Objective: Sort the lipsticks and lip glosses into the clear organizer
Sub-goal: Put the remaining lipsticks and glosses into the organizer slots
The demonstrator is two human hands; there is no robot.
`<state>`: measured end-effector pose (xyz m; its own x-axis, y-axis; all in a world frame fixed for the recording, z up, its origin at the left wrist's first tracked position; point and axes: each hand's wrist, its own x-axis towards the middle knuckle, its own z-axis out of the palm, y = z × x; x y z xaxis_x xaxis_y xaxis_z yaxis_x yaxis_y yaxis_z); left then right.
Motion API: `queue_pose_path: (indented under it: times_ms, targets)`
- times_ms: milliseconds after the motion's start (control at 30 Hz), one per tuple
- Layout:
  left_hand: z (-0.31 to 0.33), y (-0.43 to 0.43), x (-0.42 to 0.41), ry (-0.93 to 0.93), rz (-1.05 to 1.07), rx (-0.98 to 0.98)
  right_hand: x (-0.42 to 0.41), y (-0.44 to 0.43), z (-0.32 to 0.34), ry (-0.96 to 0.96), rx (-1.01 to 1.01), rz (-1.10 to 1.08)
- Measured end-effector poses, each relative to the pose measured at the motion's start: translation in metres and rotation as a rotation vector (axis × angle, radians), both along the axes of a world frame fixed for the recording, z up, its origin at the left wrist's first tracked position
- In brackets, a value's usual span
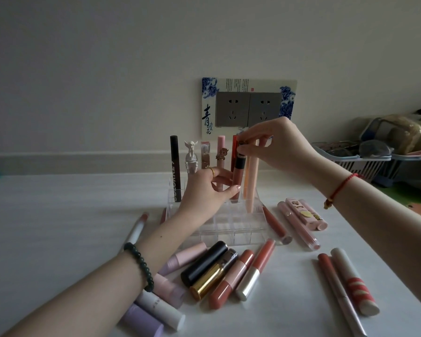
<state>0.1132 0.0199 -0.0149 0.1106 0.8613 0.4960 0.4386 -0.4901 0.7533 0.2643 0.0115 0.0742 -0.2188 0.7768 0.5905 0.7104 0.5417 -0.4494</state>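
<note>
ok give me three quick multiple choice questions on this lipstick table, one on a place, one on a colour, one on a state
1. Where is the black lipstick relative to the organizer? A) inside it B) on the table in front of it C) behind it
2. What colour is the bracelet on the right wrist? A) red B) green C) gold
3. How is the gloss that the left hand and right hand hold? A) lying flat B) upright C) uncapped
Answers: 1 B, it lies on the table nearer the camera; 2 A, a red string circles that wrist; 3 B, it stands upright, cap on.
</note>
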Motion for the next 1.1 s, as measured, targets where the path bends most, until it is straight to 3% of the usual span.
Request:
queue_pose_path:
  times_ms: [533, 1100]
  targets:
    - [0.006, -0.006, -0.001, 0.333, 0.144, -0.032, -0.003, 0.001, -0.01, -0.093, -0.004, 0.001]
    - [0.007, -0.007, 0.0, 0.329, 0.142, -0.026, -0.003, 0.0, -0.011, -0.105, -0.002, -0.001]
